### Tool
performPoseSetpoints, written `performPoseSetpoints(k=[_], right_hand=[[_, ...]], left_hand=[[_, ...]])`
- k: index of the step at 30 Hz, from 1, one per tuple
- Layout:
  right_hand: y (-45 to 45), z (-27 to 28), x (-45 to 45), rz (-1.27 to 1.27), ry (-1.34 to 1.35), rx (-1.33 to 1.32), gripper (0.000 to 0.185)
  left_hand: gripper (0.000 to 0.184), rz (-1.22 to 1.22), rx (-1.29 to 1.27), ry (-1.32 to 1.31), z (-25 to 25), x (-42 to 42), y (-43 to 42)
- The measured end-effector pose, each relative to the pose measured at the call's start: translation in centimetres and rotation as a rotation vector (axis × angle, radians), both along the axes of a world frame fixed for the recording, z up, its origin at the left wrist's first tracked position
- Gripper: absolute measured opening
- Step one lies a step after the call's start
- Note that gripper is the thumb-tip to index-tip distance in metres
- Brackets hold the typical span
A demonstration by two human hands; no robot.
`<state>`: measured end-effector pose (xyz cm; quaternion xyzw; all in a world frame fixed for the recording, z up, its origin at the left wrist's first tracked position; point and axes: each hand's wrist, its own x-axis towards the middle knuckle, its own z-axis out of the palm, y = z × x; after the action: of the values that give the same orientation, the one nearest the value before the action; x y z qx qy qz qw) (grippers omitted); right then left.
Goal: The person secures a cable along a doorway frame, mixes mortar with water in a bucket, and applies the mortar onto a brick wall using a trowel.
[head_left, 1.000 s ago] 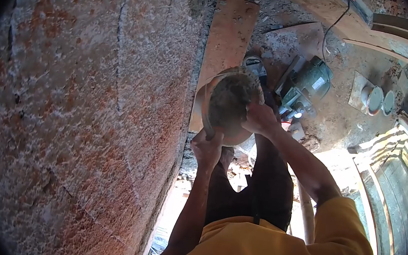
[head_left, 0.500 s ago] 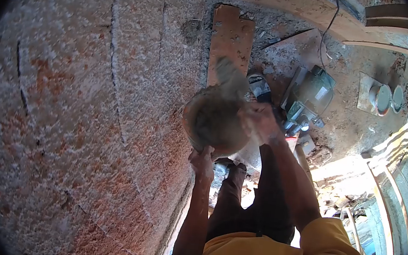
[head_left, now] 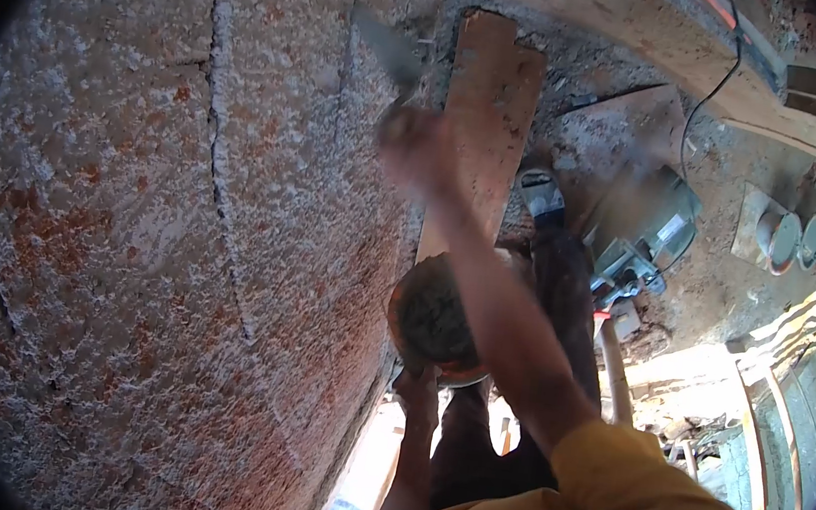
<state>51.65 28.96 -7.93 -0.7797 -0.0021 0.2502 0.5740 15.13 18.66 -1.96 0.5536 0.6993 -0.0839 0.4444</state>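
My right hand [head_left: 415,150] is closed round the handle of a trowel [head_left: 387,49], both blurred by motion, with the blade close to the rough wall [head_left: 130,223]. Whether the blade touches the wall I cannot tell. Lower down, my left hand [head_left: 417,389] grips the near rim of a round bowl [head_left: 398,326] that holds dark grey wet mortar [head_left: 436,314]. My right forearm passes over the bowl's right side and hides part of it.
A long board [head_left: 485,113] lies beside the wall's foot. Right of my foot [head_left: 542,195] is a greenish machine [head_left: 658,228] with a cable [head_left: 713,93] above it. Two round containers [head_left: 785,241] stand at the far right, near a curved beam [head_left: 655,31].
My right hand has moved from the bowl up and left to the wall, carrying the trowel. My left hand and the bowl are lower in view.
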Motion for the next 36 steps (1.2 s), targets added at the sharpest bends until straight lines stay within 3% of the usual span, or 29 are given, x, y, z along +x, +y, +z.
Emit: performPoseSetpoints(k=[1, 4, 5, 6, 8, 9, 13, 16, 19, 22, 23, 26, 29, 33, 34, 36], right_hand=[[-1.3, 6.5, -2.7, 0.014, -0.029, 0.137, 0.014], [-8.1, 13.2, -8.2, 0.129, 0.021, 0.082, 0.019], [-10.8, 13.7, -9.8, 0.177, 0.056, -0.005, 0.021], [-14.2, 10.4, -12.6, 0.309, -0.208, -0.087, 0.023], [-20.5, 9.2, -14.4, 0.714, -0.377, -0.369, 0.026], [-22.6, 10.9, -13.9, 0.984, -0.276, -0.566, 0.028], [-25.7, 5.8, -16.7, 0.985, -0.248, -0.685, 0.029], [-23.4, 10.6, -15.2, 1.260, -0.036, -0.545, 0.028], [-25.0, 12.4, -15.4, 0.955, -0.061, -0.653, 0.030], [-25.8, 11.4, -15.7, 0.980, 0.137, -0.631, 0.035], [-24.2, 10.4, -16.0, 1.242, 0.120, -0.493, 0.032], [-24.8, 11.7, -16.8, 0.790, 0.690, -0.228, 0.027], [-28.4, 13.1, -18.4, 0.721, 0.151, -0.029, 0.022], [-26.5, 9.4, -20.2, 0.594, -0.216, 0.059, 0.023], [-26.4, 9.2, -19.0, 0.560, 0.062, 0.088, 0.023], [-24.4, 14.7, -16.3, 0.467, 0.671, 0.150, 0.025]], left_hand=[[0.020, 0.030, -0.012, -0.012, -1.3, -1.0, 0.0], [0.018, 0.133, 0.025, -0.172, 1.2, 0.4, -0.9], [0.018, 0.177, -0.017, -0.178, 1.2, 0.3, -0.8], [0.018, 0.222, -0.059, -0.176, 1.3, -0.1, -0.5], [0.017, 0.155, -0.116, -0.206, 1.5, -0.4, 0.1], [0.017, 0.123, -0.107, -0.255, 1.6, -0.2, 0.1], [0.013, -0.214, 0.082, -0.245, 3.8, 2.1, 0.5], [0.016, -0.425, 0.211, -0.203, 6.4, 4.8, 1.6], [0.013, -0.461, 0.187, -0.231, 9.5, 5.9, 2.0], [0.012, -0.468, 0.187, -0.310, 11.3, 6.7, 1.9], [0.012, -0.503, 0.205, -0.309, 11.2, 6.1, 1.6], [0.013, -0.488, 0.246, -0.336, 11.3, 5.2, 2.5], [0.013, -0.305, 0.171, -0.401, 11.1, 5.1, 3.7], [0.012, -0.109, 0.066, -0.536, 8.5, 4.7, 3.8], [0.012, -0.053, 0.069, -0.542, 7.2, 4.3, 3.8], [0.022, 0.132, -0.090, -0.508, 7.2, 3.1, 3.6]])
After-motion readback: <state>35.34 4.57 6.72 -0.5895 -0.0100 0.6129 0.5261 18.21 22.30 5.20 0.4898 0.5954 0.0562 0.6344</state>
